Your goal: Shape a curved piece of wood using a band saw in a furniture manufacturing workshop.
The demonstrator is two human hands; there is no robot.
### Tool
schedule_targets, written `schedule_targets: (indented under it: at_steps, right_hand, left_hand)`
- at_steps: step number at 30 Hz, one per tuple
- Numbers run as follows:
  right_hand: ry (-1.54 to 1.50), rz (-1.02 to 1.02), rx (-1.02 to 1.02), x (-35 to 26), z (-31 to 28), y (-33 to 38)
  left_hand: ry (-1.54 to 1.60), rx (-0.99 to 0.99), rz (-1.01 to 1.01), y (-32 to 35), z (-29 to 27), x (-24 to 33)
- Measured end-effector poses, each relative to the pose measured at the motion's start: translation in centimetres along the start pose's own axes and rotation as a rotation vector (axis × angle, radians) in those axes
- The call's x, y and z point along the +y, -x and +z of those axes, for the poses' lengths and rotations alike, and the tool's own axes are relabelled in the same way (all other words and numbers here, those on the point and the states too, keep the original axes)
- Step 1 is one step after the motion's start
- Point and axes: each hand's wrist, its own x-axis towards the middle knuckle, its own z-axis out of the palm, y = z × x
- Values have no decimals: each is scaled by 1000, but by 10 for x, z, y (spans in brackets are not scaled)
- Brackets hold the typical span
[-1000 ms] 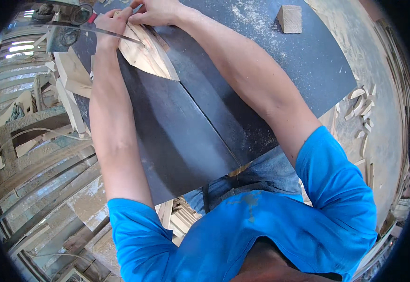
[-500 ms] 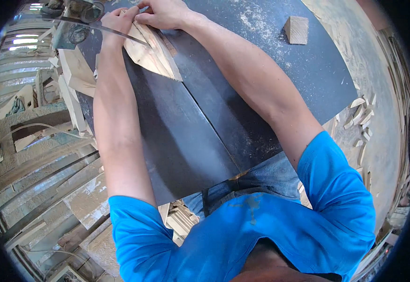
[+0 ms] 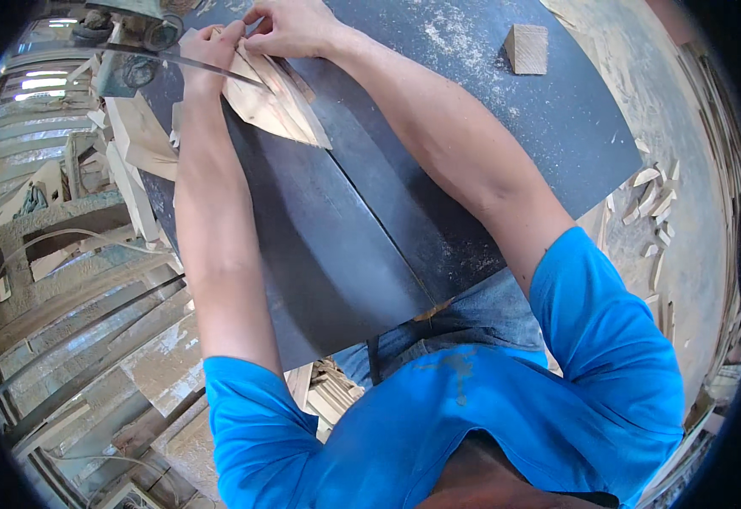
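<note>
A pale, leaf-shaped piece of wood (image 3: 260,106) lies on the dark saw table (image 3: 336,254), its pointed end toward me. The thin bandsaw blade (image 3: 218,69) comes down from the upper left and meets the wood near its middle; a split line runs along the piece. Curled around the far left end of the wood are the fingers of my left hand (image 3: 209,53). My right hand (image 3: 296,27) is beside it, thumb and fingers closed on the far end of the same piece. Part of that end is hidden by my fingers.
The saw's guide assembly (image 3: 137,72) hangs at the upper left. A small wooden block (image 3: 527,49) sits on the sawdust-strewn right side of the table. Long offcuts (image 3: 137,136) lean at the left edge, and scraps (image 3: 655,204) lie on the floor at right.
The view has turned slightly, shifting the table and block a little. Both hands stay at the far end of the wood, with a small shift of fingers and thumb.
</note>
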Motion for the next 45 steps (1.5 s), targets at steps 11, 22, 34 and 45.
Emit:
schedule_targets:
  at_steps: [11, 22, 34, 45]
  right_hand:
    - [2, 20, -66, -2, -8, -4]
    - [-25, -9, -226, 1, -12, -6]
    - [37, -10, -157, 3, 0, -10]
    - [10, 23, -144, -1, 0, -7]
  left_hand:
    - [-11, -64, -65, 9, 4, -15]
    - [2, -45, -118, -5, 12, -37]
    - [15, -34, -109, -9, 10, -36]
    - [58, -32, -98, -14, 9, -33]
